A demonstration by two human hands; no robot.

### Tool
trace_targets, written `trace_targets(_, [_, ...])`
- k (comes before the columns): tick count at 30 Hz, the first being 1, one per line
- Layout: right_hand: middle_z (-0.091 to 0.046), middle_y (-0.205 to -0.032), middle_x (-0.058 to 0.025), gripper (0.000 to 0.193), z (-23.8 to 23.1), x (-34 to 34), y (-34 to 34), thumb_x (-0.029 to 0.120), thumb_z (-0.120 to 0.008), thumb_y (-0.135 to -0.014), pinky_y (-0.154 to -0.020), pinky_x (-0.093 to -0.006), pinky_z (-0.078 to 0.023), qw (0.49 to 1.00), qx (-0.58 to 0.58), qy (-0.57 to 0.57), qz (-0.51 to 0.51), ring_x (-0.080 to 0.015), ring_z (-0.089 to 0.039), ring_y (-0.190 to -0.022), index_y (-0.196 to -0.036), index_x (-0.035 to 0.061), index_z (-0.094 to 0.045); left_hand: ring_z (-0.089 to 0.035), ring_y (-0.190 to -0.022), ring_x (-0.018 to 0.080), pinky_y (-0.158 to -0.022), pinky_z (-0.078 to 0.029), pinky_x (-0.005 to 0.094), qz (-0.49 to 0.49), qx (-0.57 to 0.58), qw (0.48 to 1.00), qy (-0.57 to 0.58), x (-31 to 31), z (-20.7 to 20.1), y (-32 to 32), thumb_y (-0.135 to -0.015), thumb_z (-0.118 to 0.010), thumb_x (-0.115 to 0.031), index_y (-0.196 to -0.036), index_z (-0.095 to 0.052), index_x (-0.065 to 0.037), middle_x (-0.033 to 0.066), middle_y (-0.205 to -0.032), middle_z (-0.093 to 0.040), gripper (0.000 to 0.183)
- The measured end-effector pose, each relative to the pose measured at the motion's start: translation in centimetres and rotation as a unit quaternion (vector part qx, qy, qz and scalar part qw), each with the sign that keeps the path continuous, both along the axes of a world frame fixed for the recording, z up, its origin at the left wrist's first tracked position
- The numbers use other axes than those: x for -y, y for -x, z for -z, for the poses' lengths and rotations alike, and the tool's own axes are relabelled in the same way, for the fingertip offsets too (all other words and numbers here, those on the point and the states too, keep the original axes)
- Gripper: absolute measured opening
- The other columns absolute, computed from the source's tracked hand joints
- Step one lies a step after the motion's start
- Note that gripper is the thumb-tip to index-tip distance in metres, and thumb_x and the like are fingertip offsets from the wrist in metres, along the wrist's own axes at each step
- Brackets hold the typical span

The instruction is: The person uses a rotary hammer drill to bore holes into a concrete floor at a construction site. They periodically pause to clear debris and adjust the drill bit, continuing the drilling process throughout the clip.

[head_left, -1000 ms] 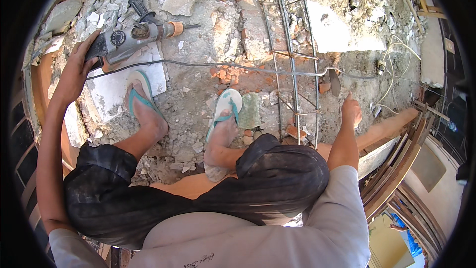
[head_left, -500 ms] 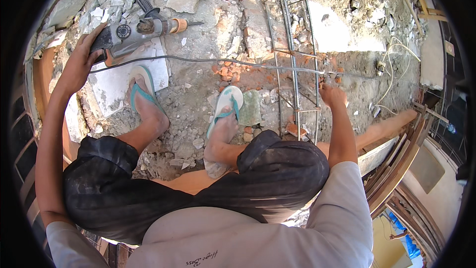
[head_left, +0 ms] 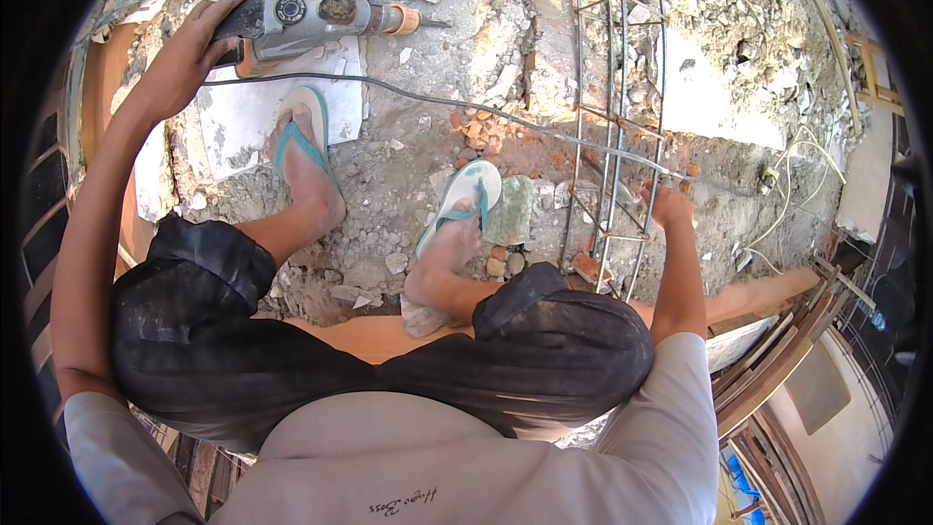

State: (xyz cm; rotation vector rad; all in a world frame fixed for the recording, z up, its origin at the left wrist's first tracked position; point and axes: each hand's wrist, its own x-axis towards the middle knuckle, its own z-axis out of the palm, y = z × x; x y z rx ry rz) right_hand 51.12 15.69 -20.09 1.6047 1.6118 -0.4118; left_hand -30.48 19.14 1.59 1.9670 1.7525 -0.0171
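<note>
A grey and black rotary hammer (head_left: 316, 24) with an orange collar and a short bit lies on its side at the upper left. My left hand (head_left: 194, 53) is wrapped around its rear handle. From there a dark cable (head_left: 447, 102) runs right across the rubble and over a long steel rebar cage (head_left: 612, 87). At the cage's right side, my right hand (head_left: 671, 206) is closed just below the pale end of the cable. Its fingertips are partly hidden, so what it holds, if anything, cannot be made out.
My feet in teal-strapped flip-flops (head_left: 457, 209) stand on broken concrete. Red brick pieces (head_left: 481, 129), a greenish slab (head_left: 508, 212) and a white sheet (head_left: 228, 131) lie around them. A pale wire (head_left: 802, 146) coils at right, near stacked curved boards (head_left: 787, 355).
The whole view has shifted, moving the ground rightward in the picture. The cable's pale end now slopes down past the cage to the right. My left hand stays on the rotary hammer.
</note>
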Motion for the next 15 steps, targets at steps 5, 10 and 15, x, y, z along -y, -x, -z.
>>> trace_targets(5, [-0.080, -0.129, -0.0190, 0.055, -0.4, 4.2, -1.2, 0.068, -0.045, -0.112, -0.103, -0.0570, -0.057, 0.987, 0.009, -0.056, 0.150, -0.0447, -0.073, -0.124, -0.135, 0.0263, -0.073, -0.061, -0.142, 0.0348, -0.122, -0.049, 0.0447, 0.010, 0.013, 1.000, -0.017, 0.1, 0.5, 0.4, -0.113, -0.056, -0.005, -0.174, -0.043, -0.022, 0.0196, -0.157, -0.056, 0.064])
trace_targets(10, [-0.081, -0.124, -0.0201, 0.059, -0.9, 8.9, -1.1, 0.071, -0.044, -0.111, -0.101, -0.0577, -0.058, 0.972, -0.040, -0.104, 0.208, -0.0462, -0.074, -0.120, -0.137, 0.0257, -0.072, -0.059, -0.143, 0.0350, -0.122, -0.047, 0.0454, 0.011, 0.032, 0.999, -0.007, 0.0, 0.6, 0.5, -0.114, -0.056, -0.006, -0.174, -0.043, -0.022, 0.0197, -0.156, -0.057, 0.064])
trace_targets(15, [-0.080, -0.123, -0.0218, 0.053, 3.7, 4.5, -0.4, 0.070, -0.049, -0.110, -0.098, -0.0584, -0.060, 0.995, -0.053, -0.058, 0.067, -0.0472, -0.076, -0.117, -0.142, 0.0329, -0.070, -0.059, -0.142, 0.0369, -0.124, -0.044, 0.0469, -0.003, -0.001, 1.000, 0.005, -0.2, -0.2, -0.4, -0.114, -0.056, -0.006, -0.174, -0.043, -0.022, 0.0201, -0.155, -0.057, 0.064])
